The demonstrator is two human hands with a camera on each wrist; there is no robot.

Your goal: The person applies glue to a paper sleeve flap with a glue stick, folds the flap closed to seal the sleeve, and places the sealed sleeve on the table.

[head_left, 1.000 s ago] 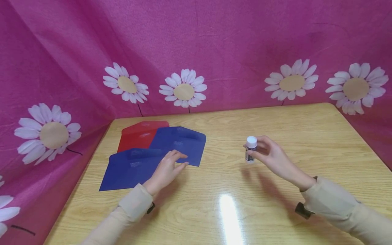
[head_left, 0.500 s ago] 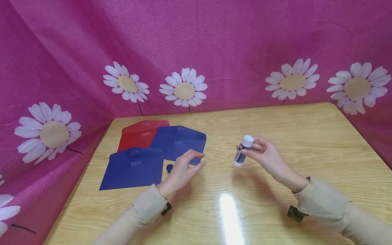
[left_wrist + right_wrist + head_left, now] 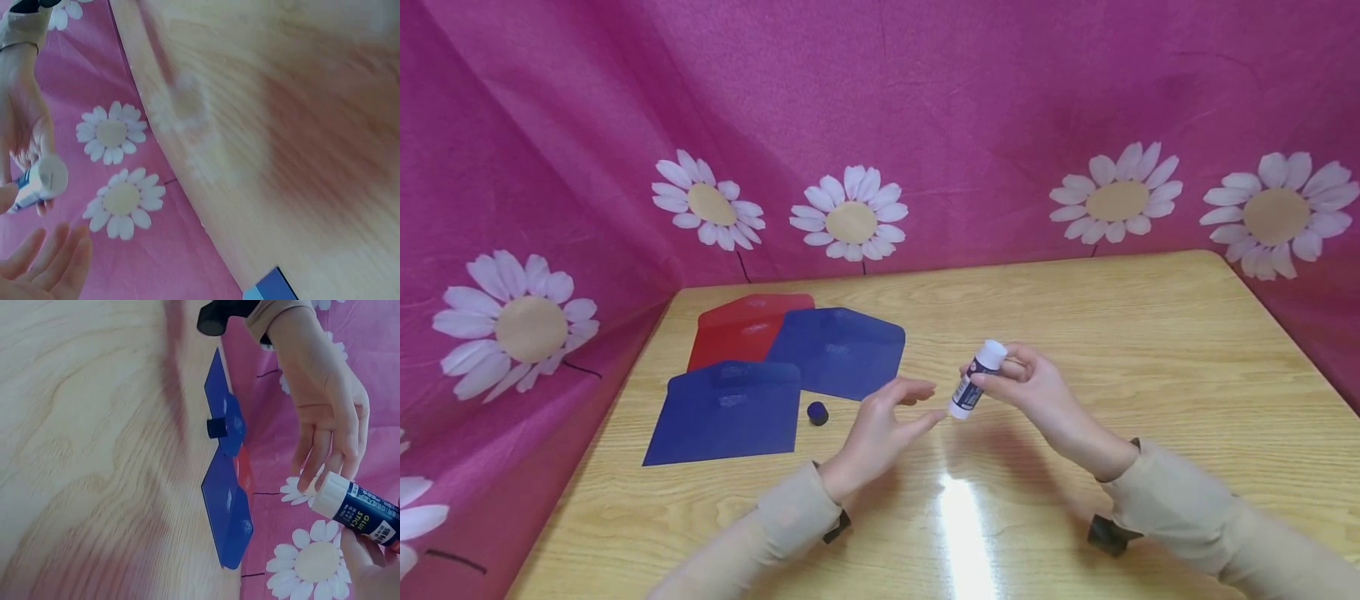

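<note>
Above the near part of the wooden table (image 3: 1150, 350), the left hand (image 3: 880, 427) holds nothing; its thumb and fingers are parted and lightly bent, just beside the lower end of the glue stick (image 3: 976, 379). Contact cannot be confirmed. The right hand (image 3: 1051, 396) grips that glue stick, tilted and clear of the table, between thumb and fingers. Left of the left hand, a small dark cylinder (image 3: 817, 413) rests on the table, near the front blue envelope (image 3: 722, 421). Beyond lies a second blue envelope (image 3: 842, 354), overlapping a red envelope (image 3: 737, 333) farther back. Behind the table hangs a pink cloth (image 3: 962, 100) with white daisies (image 3: 851, 223).
</note>
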